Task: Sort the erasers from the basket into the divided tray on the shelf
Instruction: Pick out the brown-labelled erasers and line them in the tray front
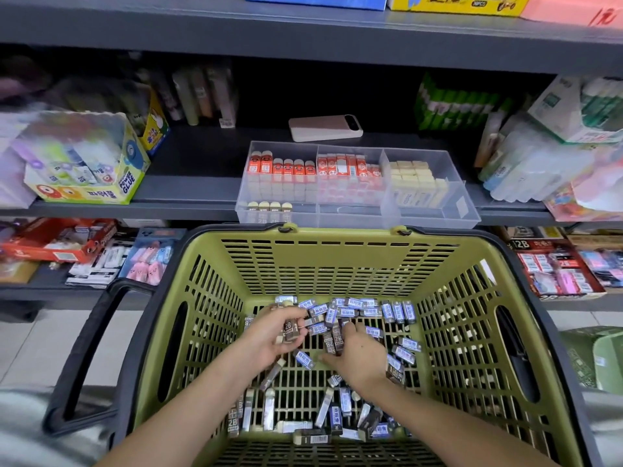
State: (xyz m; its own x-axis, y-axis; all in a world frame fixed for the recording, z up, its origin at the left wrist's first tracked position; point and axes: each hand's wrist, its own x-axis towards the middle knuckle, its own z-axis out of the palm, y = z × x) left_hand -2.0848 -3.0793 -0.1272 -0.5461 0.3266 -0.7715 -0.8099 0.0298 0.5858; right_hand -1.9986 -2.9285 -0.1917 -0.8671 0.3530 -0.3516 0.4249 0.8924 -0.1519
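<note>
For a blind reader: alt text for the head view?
The left hand grips brown 2B erasers and the right hand reaches among loose erasers in a green basket. A partly filled divided tray sits on the shelf beyond.

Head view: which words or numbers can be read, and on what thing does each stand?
"POWER GLUE": glue box
"2B": brown eraser in left hand
"2B": red box, lower shelf
Blue eraser sleeves: too blurred to read
</note>
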